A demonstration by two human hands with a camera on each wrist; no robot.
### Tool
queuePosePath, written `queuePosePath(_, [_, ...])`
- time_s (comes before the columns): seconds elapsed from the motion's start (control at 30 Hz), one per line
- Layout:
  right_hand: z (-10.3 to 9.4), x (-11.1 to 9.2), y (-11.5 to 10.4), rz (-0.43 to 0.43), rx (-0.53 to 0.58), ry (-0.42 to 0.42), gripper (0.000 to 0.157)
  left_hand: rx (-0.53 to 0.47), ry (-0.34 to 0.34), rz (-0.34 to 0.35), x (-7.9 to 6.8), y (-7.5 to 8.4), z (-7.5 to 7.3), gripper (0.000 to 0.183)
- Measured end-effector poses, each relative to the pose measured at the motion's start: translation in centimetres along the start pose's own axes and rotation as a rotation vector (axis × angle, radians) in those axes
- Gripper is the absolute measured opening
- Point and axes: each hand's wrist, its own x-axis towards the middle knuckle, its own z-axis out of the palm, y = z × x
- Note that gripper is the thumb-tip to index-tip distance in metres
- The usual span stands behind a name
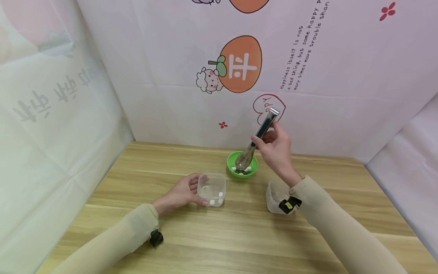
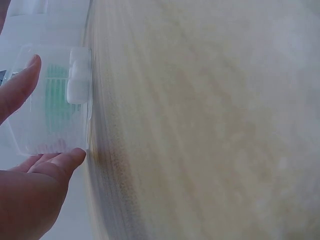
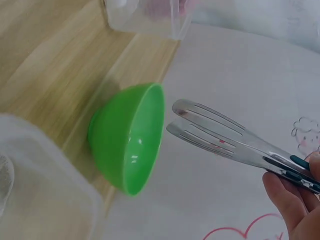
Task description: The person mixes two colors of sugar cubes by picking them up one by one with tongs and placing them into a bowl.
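My left hand (image 1: 178, 195) holds a clear plastic container (image 1: 207, 192) at its left side, thumb and fingers on opposite walls. A few small white pieces (image 2: 78, 82) lie inside it; their kind is unclear. Farther back, my right hand (image 1: 278, 150) grips metal tongs (image 1: 264, 126) with dark handle inlays, tilted down to the green bowl (image 1: 231, 159). Several white pieces (image 1: 248, 169) show in that bowl in the head view. In the right wrist view the slotted tong tips (image 3: 205, 125) stand slightly apart above the bowl, with nothing between them.
A second clear container (image 1: 271, 201) stands on the right, partly covered by my right forearm. The wooden table (image 1: 219, 236) ends at a printed white cloth (image 1: 171, 106) behind, and white cloth also hangs on both sides.
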Motion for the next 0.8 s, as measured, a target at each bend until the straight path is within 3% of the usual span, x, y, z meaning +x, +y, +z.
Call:
queuePosePath(0.17, [0.5,-0.6,-2.1,-0.064,0.018,-0.038,0.040,-0.001,-0.011,0.008,0.0,0.1,0.0,0.097])
queuePosePath(0.43, [2.1,-1.6,-4.8,-0.094,0.061,-0.098,0.035,0.020,-0.011,0.020,0.2,-0.1,0.0,0.098])
queuePosePath(0.8, [4.3,-3.1,-5.1,-0.157,0.084,-0.190,0.039,0.021,-0.013,0.003,0.2,0.0,-0.2,0.098])
